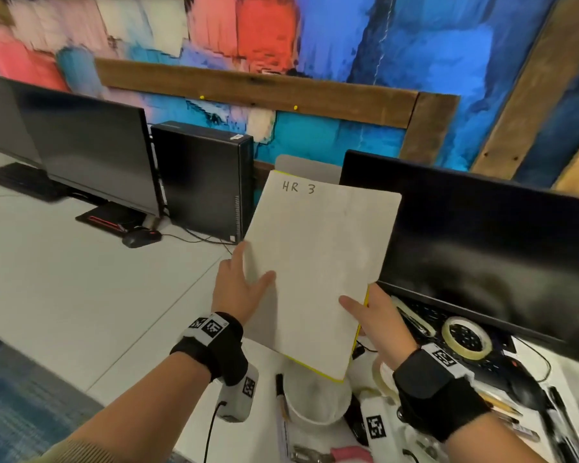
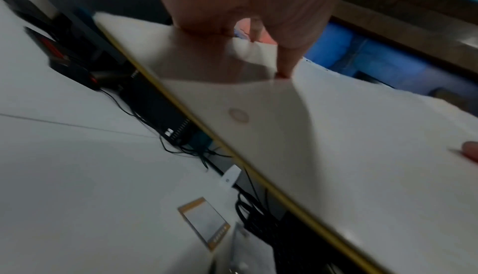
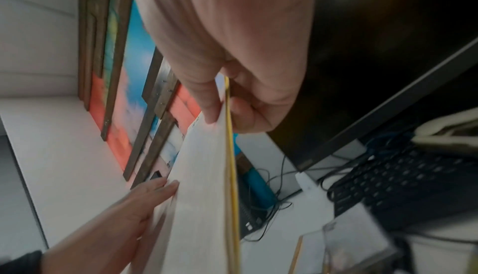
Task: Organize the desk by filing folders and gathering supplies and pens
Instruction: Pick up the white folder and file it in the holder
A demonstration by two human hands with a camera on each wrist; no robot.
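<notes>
A yellow folder (image 1: 315, 262) with a white sheet marked "HR 3" on its front is held up in the air, between the computer tower and the right monitor. My left hand (image 1: 248, 282) steadies its left edge, thumb (image 2: 284, 63) pressed on the front face and fingers (image 3: 165, 188) straight along the edge. My right hand (image 1: 365, 312) pinches the lower right edge, with the thumb (image 3: 207, 104) on the white front and curled fingers behind the yellow back. Behind the folder's top edge a grey sheet (image 1: 301, 163) stands upright.
A black monitor (image 1: 482, 245) stands close on the right, with a keyboard (image 1: 425, 315) and a tape roll (image 1: 467, 337) under it. Below the folder are a white cup (image 1: 315, 402), markers and pink-handled pliers (image 1: 345, 454). On the left are a computer tower (image 1: 204, 182), a monitor (image 1: 81, 145) and a mouse (image 1: 141, 237).
</notes>
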